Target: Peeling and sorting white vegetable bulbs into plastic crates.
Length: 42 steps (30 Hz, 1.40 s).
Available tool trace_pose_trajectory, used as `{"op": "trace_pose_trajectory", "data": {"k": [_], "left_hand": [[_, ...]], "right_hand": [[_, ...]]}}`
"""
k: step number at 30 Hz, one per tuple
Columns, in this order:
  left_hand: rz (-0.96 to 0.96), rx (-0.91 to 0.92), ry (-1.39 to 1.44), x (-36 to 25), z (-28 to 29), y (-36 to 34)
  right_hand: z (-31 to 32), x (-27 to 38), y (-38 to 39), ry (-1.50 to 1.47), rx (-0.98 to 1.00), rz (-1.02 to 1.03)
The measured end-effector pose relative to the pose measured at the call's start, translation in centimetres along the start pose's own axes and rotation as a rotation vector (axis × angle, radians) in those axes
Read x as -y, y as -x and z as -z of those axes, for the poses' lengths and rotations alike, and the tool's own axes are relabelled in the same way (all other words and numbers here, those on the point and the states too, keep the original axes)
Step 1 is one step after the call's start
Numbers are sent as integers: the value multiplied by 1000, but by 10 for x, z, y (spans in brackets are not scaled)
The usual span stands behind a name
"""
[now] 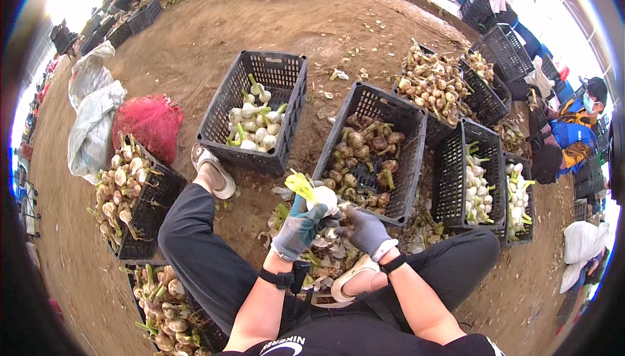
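In my gloved left hand [301, 226] is a white peeled garlic bulb [321, 197], its short yellow-green stem pointing up and left. My gloved right hand [366, 229] is closed at the bulb's lower right side; whatever its fingers grip is hidden. Ahead and to the left stands a black crate [236, 153] partly filled with clean white garlic bulbs [262, 125]. Just beyond my right hand, another black crate [390, 110] contains brown, unpeeled garlic bulbs [355, 140]. Loose peels [331, 258] litter the ground under my hands.
Crates of unpeeled garlic [117, 190] [168, 310] flank my left leg. A red mesh sack [148, 125] and pale sacks [94, 128] lie farther left. On the right are a heaped garlic crate [433, 89], crates of white bulbs [478, 183] and a seated person [576, 131].
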<state>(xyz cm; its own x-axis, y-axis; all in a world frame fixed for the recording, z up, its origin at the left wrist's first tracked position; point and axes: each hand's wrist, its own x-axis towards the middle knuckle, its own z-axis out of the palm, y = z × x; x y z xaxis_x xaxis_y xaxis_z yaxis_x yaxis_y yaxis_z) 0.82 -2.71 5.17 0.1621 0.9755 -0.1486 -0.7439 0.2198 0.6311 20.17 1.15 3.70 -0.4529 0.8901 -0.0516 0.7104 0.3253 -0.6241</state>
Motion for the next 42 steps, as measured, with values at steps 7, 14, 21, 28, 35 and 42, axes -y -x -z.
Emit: {"op": "trace_pose_trajectory", "data": {"k": [7,14,21,28,35,42], "left_hand": [[-110,0,-560,19,12,-1],[-179,-51,-504,40,1,-1],[-51,77,-359,37,-9,-3],[-135,138,-297,7,-13,8],[-165,48,-692,0,0,1],[57,31,-494,4,-1,6]], "right_hand": [[17,32,-8,-158,-411,224],[9,46,2,-1,-482,158],[-10,2,-19,-288,-610,-79],[3,-9,-5,117,120,-249],[35,38,7,112,-343,332],[26,29,-1,245,-354,272]]}}
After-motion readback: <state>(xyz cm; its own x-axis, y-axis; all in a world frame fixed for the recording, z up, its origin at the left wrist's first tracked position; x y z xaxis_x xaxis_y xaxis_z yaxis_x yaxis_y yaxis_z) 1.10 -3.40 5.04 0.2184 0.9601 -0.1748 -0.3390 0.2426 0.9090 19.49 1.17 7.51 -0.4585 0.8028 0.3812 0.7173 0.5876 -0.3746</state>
